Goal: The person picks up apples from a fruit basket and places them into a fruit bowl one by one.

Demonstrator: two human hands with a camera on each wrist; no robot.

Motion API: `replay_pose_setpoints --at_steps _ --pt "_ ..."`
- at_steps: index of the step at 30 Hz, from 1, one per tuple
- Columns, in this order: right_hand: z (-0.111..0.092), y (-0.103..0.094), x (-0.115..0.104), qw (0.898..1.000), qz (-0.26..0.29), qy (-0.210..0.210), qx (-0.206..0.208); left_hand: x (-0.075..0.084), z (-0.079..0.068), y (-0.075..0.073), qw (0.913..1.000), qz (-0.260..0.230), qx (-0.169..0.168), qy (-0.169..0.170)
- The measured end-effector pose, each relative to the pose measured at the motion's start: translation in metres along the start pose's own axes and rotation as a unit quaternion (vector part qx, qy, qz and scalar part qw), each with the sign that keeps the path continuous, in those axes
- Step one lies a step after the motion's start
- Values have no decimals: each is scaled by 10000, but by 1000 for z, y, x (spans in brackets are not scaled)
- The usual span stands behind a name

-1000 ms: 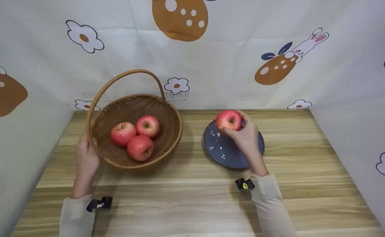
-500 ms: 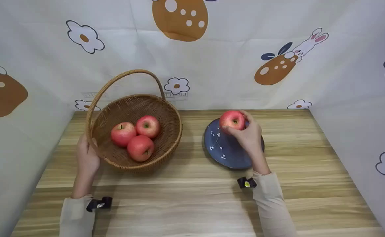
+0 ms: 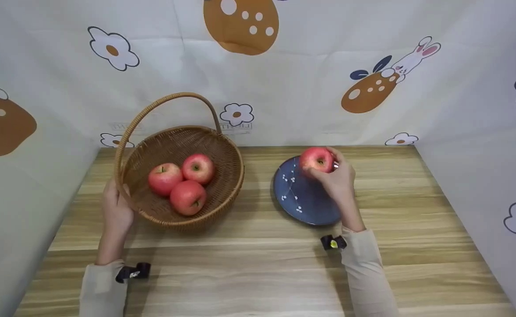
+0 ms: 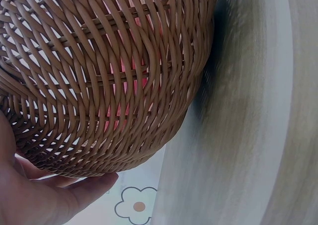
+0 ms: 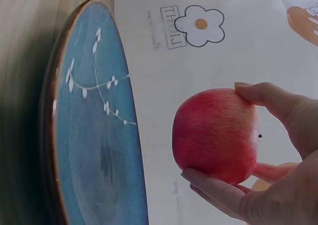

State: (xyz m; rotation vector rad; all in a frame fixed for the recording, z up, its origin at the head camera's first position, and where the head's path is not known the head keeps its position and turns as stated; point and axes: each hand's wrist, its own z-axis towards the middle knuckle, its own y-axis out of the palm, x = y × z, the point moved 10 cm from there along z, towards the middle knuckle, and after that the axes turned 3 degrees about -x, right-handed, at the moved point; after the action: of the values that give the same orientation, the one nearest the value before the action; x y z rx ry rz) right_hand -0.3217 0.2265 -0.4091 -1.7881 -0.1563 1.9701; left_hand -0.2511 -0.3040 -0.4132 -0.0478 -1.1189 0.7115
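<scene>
Above the far part of a dark blue plate [image 3: 304, 200], my right hand [image 3: 339, 178] holds a red apple [image 3: 316, 159] between thumb and fingers. The right wrist view shows that apple [image 5: 216, 135] apart from the plate's glazed face [image 5: 99, 150], its stem toward the palm. On the left, my left hand [image 3: 117, 209] grips the side of a brown wicker basket [image 3: 224, 176] near the foot of its arched handle. From outside, the left wrist view shows the basket's weave [image 4: 99, 86] and my fingers against it. Inside the basket lie three red apples [image 3: 188, 198], grouped together.
Both basket and plate are on a wood-grain table [image 3: 240, 273]. A pale cloth [image 3: 293, 88] printed with flowers and rabbits rises behind the table and along both sides. White blossom sprigs decorate the plate's left part.
My right hand has moved slightly to the right with the apple, over the plate. The left hand, the basket and its apples have stayed in place.
</scene>
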Motion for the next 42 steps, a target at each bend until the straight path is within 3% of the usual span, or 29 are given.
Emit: replay_pose_setpoints --at_steps 11,20,42 --pt "5 -4 9 9999 -41 132 68 0 1 -1 9999 148 55 15" --pt "8 -7 14 9998 5 103 143 -4 -2 1 9998 -72 -86 -177" --pt "13 -10 32 9992 -87 381 104 -4 -1 1 9998 -69 -90 -180"
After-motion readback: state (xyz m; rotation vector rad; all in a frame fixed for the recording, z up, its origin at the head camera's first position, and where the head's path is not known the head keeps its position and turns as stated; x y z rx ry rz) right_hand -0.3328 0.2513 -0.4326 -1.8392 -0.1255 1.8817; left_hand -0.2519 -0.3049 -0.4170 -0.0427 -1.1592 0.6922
